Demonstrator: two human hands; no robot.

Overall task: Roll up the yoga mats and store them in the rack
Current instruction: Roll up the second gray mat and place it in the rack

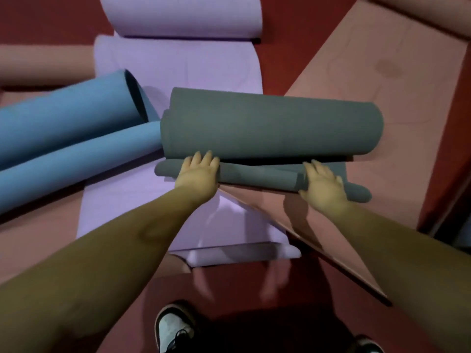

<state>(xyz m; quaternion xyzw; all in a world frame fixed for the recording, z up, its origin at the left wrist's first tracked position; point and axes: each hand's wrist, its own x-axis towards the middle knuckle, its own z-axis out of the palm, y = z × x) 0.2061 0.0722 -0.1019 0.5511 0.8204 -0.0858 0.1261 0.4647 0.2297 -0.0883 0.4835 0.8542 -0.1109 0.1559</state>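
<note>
Pressing straight fingers of your left hand (197, 171) and right hand (322, 184) on the grey mat (270, 128), whose long axis runs left-right, just beyond them.

Red floor (51, 16) under pink mats (382, 72), purple mat (178, 67).

Yoga studio floor, coloured mats (270, 123) spread everywhere (some rolled)

I count one grey mat (270, 123), one purple mat (178, 64), two blue rolls (63, 110), two hands (200, 171) and two shoes (173, 327).
</note>
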